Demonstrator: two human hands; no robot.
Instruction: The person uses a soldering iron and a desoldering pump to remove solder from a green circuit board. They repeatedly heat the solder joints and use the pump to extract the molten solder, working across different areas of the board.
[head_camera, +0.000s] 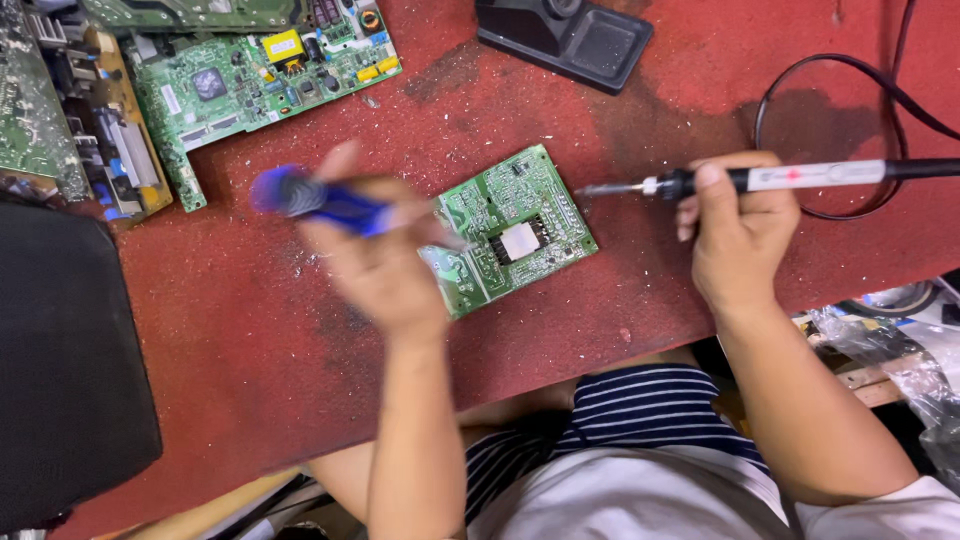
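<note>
The left hand (385, 265) grips a blue tool (315, 198), blurred, over the green board (510, 230) lying mid-desk (250, 330). The right hand (740, 235) clasps a soldering iron (760, 180), tip beside the board.

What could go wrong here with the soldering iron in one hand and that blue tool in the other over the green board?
The right hand holds the black-handled soldering iron with its metal tip bare beside the small green circuit board; it could scorch the worn red table mat or a finger. The left hand with the blue-handled tool is blurred, so it may slip and scratch the board. The looped black cord could snag and tug the iron.
</note>
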